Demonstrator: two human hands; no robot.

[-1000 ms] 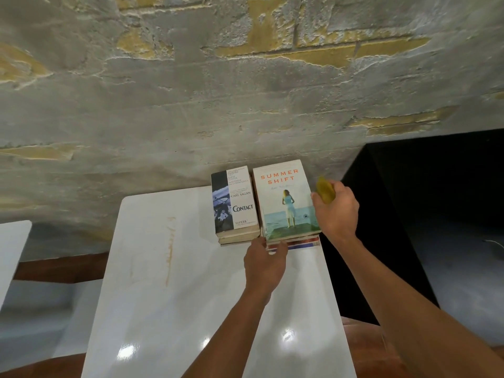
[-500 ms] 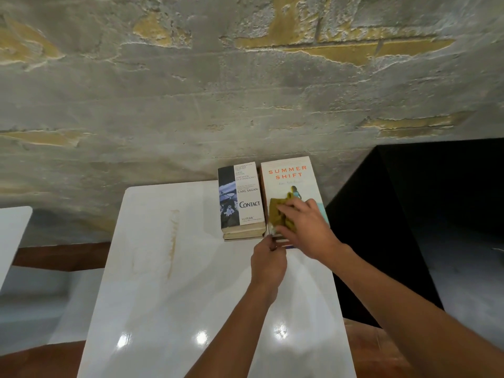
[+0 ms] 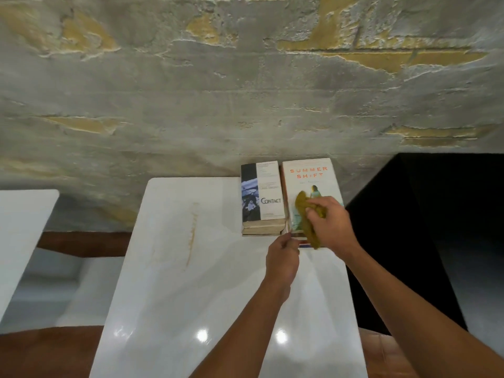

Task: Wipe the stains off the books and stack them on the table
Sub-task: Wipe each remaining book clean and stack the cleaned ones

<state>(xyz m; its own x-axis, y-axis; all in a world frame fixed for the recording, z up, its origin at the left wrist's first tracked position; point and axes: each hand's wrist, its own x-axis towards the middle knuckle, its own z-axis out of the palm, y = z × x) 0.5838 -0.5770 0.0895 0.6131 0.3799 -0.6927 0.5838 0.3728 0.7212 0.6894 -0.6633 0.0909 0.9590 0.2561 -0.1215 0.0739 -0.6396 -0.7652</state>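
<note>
Mustard cloth gripped in R hand on Summer Shift book | L hand pinches its near corner

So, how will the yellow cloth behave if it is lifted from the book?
The cloth looks floppy: it bunches under the right hand and drapes over the book's near edge. It is probably light and would likely hang limp. It seems unlikely to slip, since the fabric looks soft, not glossy.
</note>
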